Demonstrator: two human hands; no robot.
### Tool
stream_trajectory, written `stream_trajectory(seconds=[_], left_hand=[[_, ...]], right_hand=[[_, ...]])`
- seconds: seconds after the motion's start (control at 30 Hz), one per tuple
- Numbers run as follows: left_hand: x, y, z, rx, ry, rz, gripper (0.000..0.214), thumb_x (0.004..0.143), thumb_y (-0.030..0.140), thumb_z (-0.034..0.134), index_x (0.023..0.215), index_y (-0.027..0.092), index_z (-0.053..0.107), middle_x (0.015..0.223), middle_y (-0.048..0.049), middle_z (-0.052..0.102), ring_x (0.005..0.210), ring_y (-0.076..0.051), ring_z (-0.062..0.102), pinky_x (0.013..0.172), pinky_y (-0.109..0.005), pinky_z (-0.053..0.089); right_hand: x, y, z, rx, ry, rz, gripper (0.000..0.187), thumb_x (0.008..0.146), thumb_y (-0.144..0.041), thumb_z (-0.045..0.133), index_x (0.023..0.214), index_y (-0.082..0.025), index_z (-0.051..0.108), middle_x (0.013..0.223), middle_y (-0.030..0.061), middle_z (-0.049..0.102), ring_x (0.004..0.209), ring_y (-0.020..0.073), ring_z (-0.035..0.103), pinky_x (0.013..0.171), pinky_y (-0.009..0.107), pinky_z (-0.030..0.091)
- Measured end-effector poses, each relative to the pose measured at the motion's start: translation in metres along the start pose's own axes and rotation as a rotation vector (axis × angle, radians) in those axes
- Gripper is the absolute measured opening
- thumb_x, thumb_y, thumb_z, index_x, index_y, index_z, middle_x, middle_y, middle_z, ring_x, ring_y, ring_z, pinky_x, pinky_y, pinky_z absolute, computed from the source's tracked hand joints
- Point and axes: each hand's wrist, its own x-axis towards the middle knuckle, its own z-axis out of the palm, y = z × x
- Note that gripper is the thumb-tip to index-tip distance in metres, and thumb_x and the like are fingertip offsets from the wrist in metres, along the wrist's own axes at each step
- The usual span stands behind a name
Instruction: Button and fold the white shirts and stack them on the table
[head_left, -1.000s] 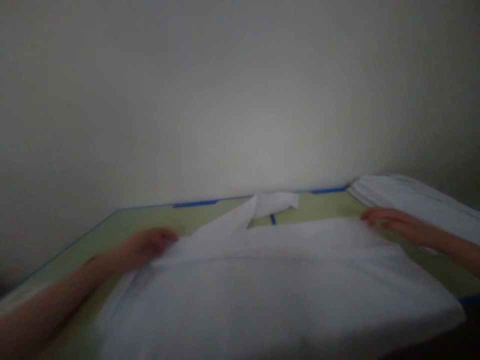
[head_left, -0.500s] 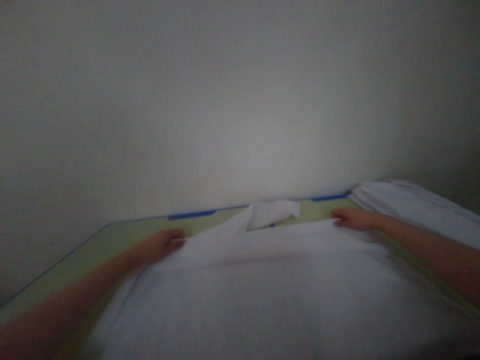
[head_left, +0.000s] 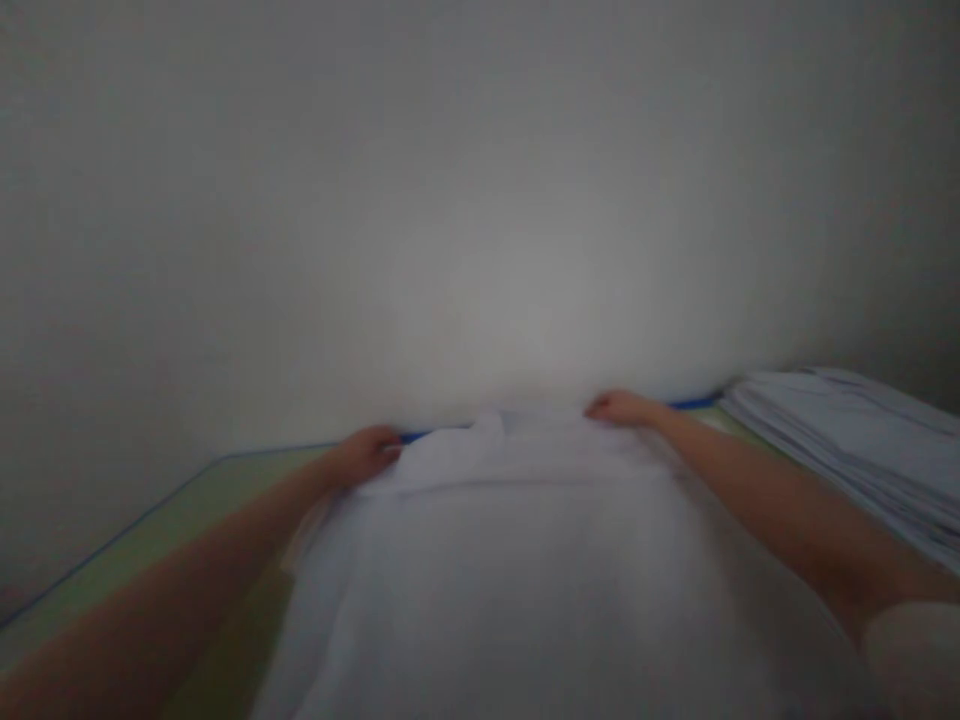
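Observation:
A white shirt (head_left: 510, 570) lies spread in front of me, a seam running across its upper back and its collar end toward the wall. My left hand (head_left: 369, 452) is closed, pinching the shirt's far left corner. On the other side, my right hand (head_left: 621, 408) grips the far edge near the collar, fingers pressed together. The cloth is blurred, and its near end runs out of the frame.
A green table top (head_left: 217, 490) with a blue edge lies beneath the cloth. Folded white cloths (head_left: 847, 420) are stacked at the right. A plain grey wall (head_left: 480, 220) rises behind the table.
Both hands have moved inward and farther toward the wall with the shirt's edge. The shirt has slid forward, and its raised flap now lies lower, less distinct.

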Motion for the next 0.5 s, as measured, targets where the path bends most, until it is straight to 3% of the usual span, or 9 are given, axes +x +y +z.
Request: stream_trajectory(seconds=[0.13, 0.2, 0.3, 0.33, 0.4, 0.47, 0.5], left_hand=[[-0.004, 0.019, -0.003, -0.102, -0.007, 0.044, 0.043, 0.085, 0.043, 0.033, 0.102, 0.020, 0.065, 0.121, -0.0048, 0.057, 0.114, -0.020, 0.049, 0.099, -0.029, 0.034], [-0.005, 0.034, -0.006, -0.107, -0.021, -0.007, 0.047, 0.086, 0.048, 0.031, 0.104, 0.021, 0.064, 0.127, -0.0047, 0.053, 0.121, -0.021, 0.042, 0.104, -0.032, 0.028], [-0.007, 0.055, -0.012, -0.120, -0.082, -0.045, 0.054, 0.081, 0.056, 0.037, 0.115, 0.021, 0.058, 0.131, -0.0053, 0.050, 0.124, -0.024, 0.040, 0.104, -0.035, 0.027], [-0.008, 0.061, -0.014, -0.129, -0.099, -0.042, 0.057, 0.078, 0.058, 0.041, 0.119, 0.021, 0.055, 0.131, -0.0056, 0.050, 0.122, -0.024, 0.042, 0.103, -0.035, 0.029], [-0.012, 0.069, -0.018, -0.137, -0.097, -0.047, 0.067, 0.070, 0.059, 0.053, 0.125, 0.020, 0.050, 0.128, -0.0074, 0.052, 0.115, -0.025, 0.048, 0.099, -0.033, 0.034], [-0.016, 0.074, -0.019, -0.117, -0.071, -0.075, 0.074, 0.063, 0.053, 0.061, 0.126, 0.018, 0.047, 0.124, -0.0097, 0.055, 0.110, -0.026, 0.052, 0.095, -0.034, 0.038], [-0.018, 0.075, -0.019, -0.097, -0.060, -0.091, 0.075, 0.061, 0.050, 0.064, 0.127, 0.017, 0.047, 0.124, -0.0102, 0.055, 0.109, -0.027, 0.052, 0.094, -0.034, 0.038]], right_hand=[[0.010, -0.038, -0.001, -0.048, 0.052, 0.082, 0.020, 0.066, -0.027, 0.061, 0.071, -0.009, 0.067, 0.068, 0.0124, 0.064, 0.069, 0.0219, 0.060, 0.065, 0.030, 0.044], [0.010, -0.051, -0.020, -0.040, 0.153, 0.081, 0.020, 0.072, -0.024, 0.054, 0.075, -0.008, 0.066, 0.072, 0.0138, 0.063, 0.073, 0.0218, 0.059, 0.067, 0.030, 0.044], [-0.006, -0.080, -0.066, 0.020, 0.379, 0.005, 0.027, 0.085, -0.025, 0.039, 0.096, -0.011, 0.059, 0.090, 0.0121, 0.062, 0.083, 0.0181, 0.056, 0.073, 0.029, 0.044], [-0.021, -0.094, -0.083, 0.081, 0.462, -0.074, 0.027, 0.088, -0.027, 0.036, 0.102, -0.013, 0.055, 0.094, 0.0103, 0.061, 0.085, 0.0166, 0.056, 0.075, 0.028, 0.044], [-0.070, -0.127, -0.111, 0.331, 0.622, -0.375, 0.026, 0.089, -0.033, 0.040, 0.105, -0.017, 0.051, 0.098, 0.0068, 0.059, 0.086, 0.0152, 0.055, 0.076, 0.030, 0.046], [-0.137, -0.163, -0.128, 0.484, 0.606, -0.635, 0.023, 0.089, -0.036, 0.042, 0.105, -0.022, 0.051, 0.109, 0.0037, 0.055, 0.097, 0.0158, 0.054, 0.082, 0.033, 0.045], [-0.174, -0.181, -0.131, 0.500, 0.527, -0.718, 0.020, 0.089, -0.035, 0.044, 0.103, -0.024, 0.052, 0.113, 0.0022, 0.054, 0.104, 0.0164, 0.052, 0.086, 0.034, 0.043]])
